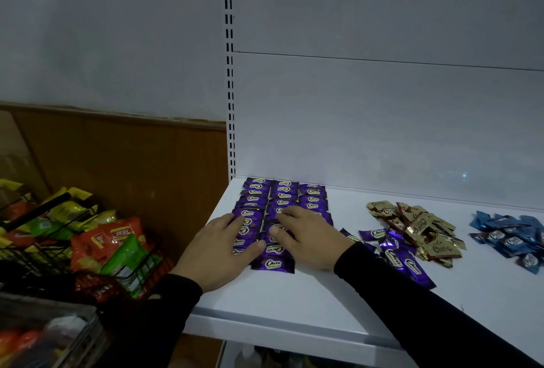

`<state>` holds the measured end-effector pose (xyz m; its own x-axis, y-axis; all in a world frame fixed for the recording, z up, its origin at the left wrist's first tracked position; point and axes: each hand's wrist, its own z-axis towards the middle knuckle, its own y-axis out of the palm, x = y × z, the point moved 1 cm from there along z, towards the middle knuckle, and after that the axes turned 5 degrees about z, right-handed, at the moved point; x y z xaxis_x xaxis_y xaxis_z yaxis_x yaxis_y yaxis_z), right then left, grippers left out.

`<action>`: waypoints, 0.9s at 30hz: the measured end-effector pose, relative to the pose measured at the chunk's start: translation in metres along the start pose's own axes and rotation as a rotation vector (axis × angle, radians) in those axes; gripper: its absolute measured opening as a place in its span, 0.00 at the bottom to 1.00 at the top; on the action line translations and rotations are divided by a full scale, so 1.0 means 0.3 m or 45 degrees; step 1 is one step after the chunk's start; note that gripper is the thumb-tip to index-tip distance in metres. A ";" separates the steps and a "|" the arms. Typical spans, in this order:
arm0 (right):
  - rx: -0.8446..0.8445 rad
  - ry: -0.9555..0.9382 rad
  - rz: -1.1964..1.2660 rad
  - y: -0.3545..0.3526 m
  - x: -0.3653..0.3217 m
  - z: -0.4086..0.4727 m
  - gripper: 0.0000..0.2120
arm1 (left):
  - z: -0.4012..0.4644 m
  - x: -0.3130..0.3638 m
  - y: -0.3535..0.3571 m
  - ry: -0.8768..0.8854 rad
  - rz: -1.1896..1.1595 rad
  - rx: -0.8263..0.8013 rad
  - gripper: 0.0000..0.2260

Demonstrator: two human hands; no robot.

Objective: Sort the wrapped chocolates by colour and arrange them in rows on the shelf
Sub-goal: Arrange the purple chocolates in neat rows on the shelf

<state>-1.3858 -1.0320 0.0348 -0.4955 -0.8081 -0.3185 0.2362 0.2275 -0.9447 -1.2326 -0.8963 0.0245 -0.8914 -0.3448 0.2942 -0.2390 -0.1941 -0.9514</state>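
Purple wrapped chocolates [284,194] lie in three neat rows at the left end of the white shelf [294,300]. My left hand [223,250] lies flat on the left row, fingers straight, thumb against a purple sweet. My right hand [306,235] rests on the middle and right rows, its fingers spread and pressing down. A single purple chocolate [273,264] sits at the near end of the middle row. Loose purple ones [397,256] lie to the right, then a gold pile [418,229] and a blue pile [512,238].
A black wire basket [59,238] full of snack bags stands left of the shelf, below its level. The slotted upright [229,79] and the white back panel close off the shelf's rear. A lower shelf shows beneath the front edge.
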 end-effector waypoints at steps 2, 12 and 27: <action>0.058 -0.006 0.060 -0.026 0.007 -0.017 0.26 | -0.004 0.006 -0.008 -0.002 -0.003 -0.006 0.37; 0.376 0.110 0.084 -0.178 0.186 -0.251 0.20 | -0.024 0.183 -0.034 0.282 -0.037 0.090 0.27; 0.279 0.185 0.022 -0.172 0.385 -0.505 0.18 | 0.038 0.607 0.158 0.548 0.148 -0.288 0.39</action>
<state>-1.5818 -1.0547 0.0348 -0.6009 -0.7149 -0.3575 0.4132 0.1050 -0.9046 -1.4018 -0.9786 0.0341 -0.9838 0.0672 0.1664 -0.1637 0.0439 -0.9855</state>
